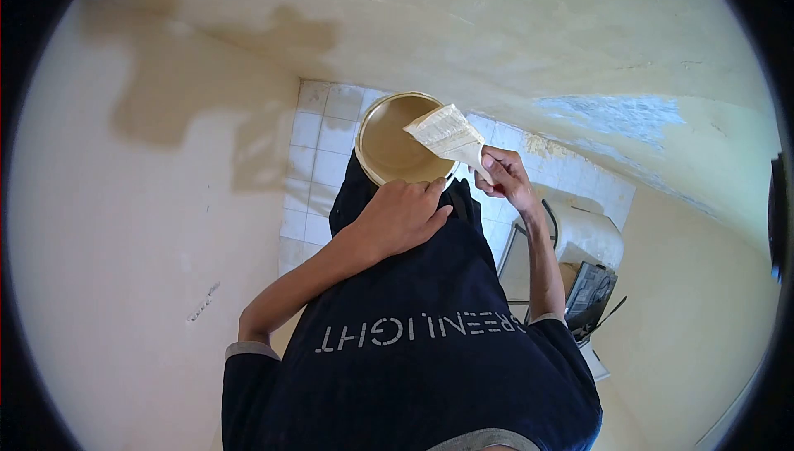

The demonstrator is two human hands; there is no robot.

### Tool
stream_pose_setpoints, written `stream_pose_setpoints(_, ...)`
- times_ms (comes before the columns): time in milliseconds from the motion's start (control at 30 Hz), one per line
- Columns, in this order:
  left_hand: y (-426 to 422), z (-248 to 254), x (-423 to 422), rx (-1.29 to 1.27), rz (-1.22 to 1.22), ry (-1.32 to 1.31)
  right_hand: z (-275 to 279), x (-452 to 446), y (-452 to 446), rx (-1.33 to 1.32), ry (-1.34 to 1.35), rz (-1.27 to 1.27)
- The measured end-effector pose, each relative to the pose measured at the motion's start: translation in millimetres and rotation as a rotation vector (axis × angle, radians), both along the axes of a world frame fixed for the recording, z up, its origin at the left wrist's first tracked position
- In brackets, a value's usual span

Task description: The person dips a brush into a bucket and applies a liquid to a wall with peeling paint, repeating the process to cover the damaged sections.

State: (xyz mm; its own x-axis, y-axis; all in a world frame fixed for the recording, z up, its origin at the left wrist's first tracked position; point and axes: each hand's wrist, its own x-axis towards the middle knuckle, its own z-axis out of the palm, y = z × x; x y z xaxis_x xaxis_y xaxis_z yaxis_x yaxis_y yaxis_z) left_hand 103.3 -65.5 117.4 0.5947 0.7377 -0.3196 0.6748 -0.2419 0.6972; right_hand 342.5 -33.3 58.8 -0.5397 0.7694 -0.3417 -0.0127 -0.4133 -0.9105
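My left hand grips the near rim of a round paint bucket, its fingers curled over the edge. The bucket's inside is coated in cream, and it holds what looks like cream paint. In my right hand is a wide paintbrush, gripped closed around the handle. The brush is smeared with cream paint and its bristles point up and left, above the right side of the bucket's mouth.
White floor tiles lie below, by the wall corner. The far wall has a bare bluish patch of peeled paint. At right on the floor stand a pale rounded object and a dark box-like item.
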Motion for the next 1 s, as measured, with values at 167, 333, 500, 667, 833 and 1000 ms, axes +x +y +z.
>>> stream_pose_setpoints(167,-7,-5,1,0.090,0.032,-0.044,3,7,-3,-0.023,0.029,-0.004)
stream_pose_setpoints(333,-8,-1,7,0.071,0.044,-0.039,-2,6,18,0.147,-0.427,0.180)
stream_pose_setpoints(500,-10,-6,1,0.137,0.033,-0.021,6,-23,27,0.339,-0.794,0.292)
stream_pose_setpoints(667,-10,-8,-1,0.119,0.043,-0.061,3,-27,31,0.368,-1.003,0.305)
stream_pose_setpoints(833,-3,-5,1,0.113,0.055,-0.044,6,-23,41,0.282,-0.895,0.377)
stream_pose_setpoints(1000,-2,-15,-1,0.192,0.047,-0.080,12,-26,42,0.228,-0.773,0.366)
